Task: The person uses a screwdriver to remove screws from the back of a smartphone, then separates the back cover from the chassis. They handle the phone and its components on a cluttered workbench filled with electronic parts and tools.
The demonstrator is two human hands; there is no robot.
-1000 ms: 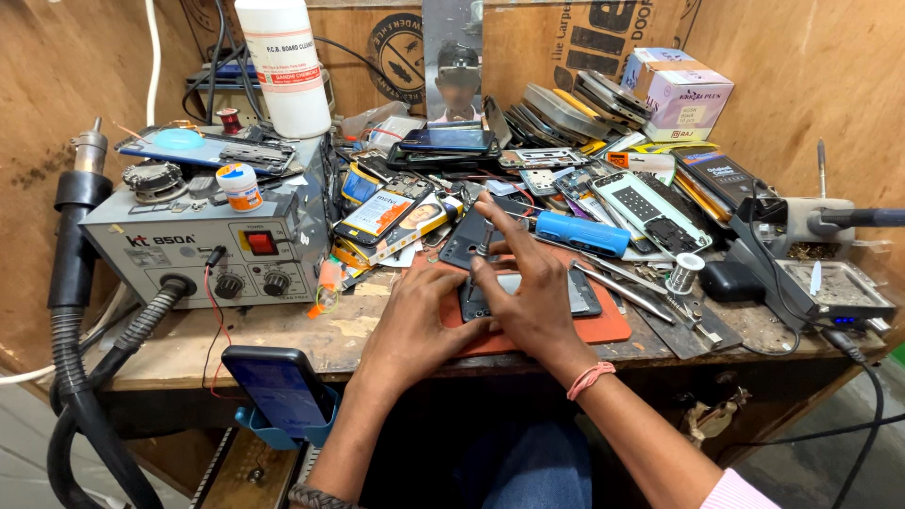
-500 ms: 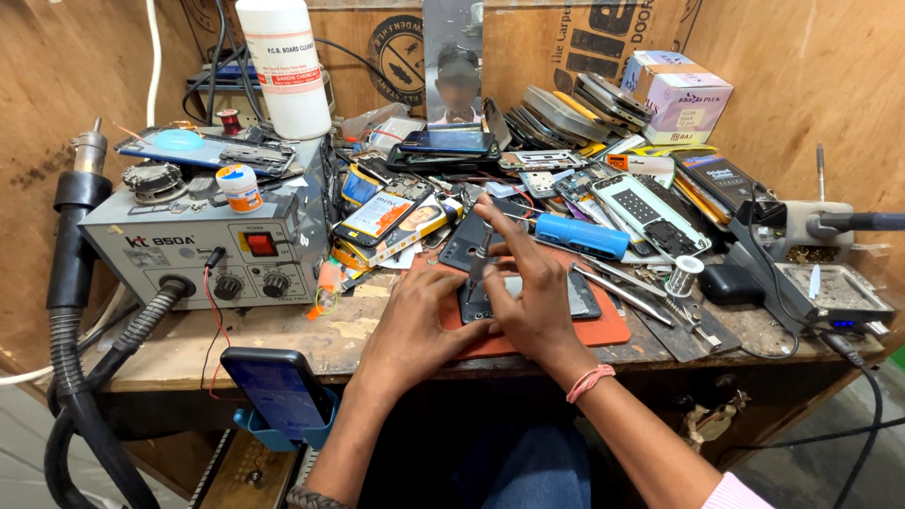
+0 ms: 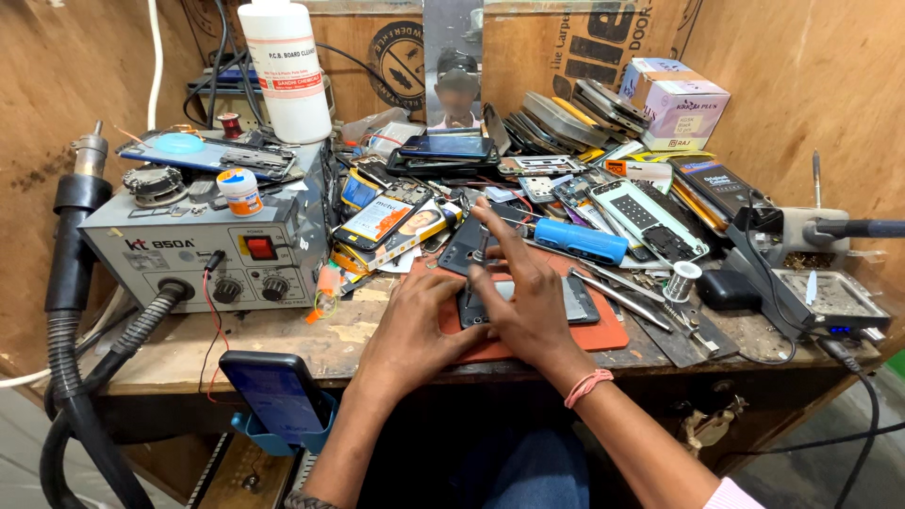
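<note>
At the far left a black hose and hot-air nozzle (image 3: 75,203) hang beside the grey rework station (image 3: 203,250), parked upright in reach but clear of the work. On the station's lid sit a small jar (image 3: 239,191) and a stripped blue phone frame (image 3: 203,154), using it as a spare shelf, and a tall white bottle (image 3: 285,71) stands behind where it cannot be knocked over. A phone in a blue holder (image 3: 275,396) is clipped to the front edge of the desk (image 3: 236,344), screen tilted up toward the worker.

The left hand (image 3: 415,316) lies flat, fingers spread and pressed on the near end of the dark phone (image 3: 523,302), apparently pinning it so it will not slide. That phone lies face down on the orange mat (image 3: 603,335) at the middle of the desk, likely there to protect the wood and keep small parts visible. The right hand (image 3: 528,297) covers the phone from above, fingers partly extended and resting on it rather than closed around anything; a second dark phone back (image 3: 467,247) leans just behind its fingertips.

Further right, a blue-handled tool (image 3: 580,240), tweezers (image 3: 613,294) and a solder spool (image 3: 682,280) lie just beside the mat, and a soldering iron stand (image 3: 830,297) sits at the far right, well apart from both hands.
</note>
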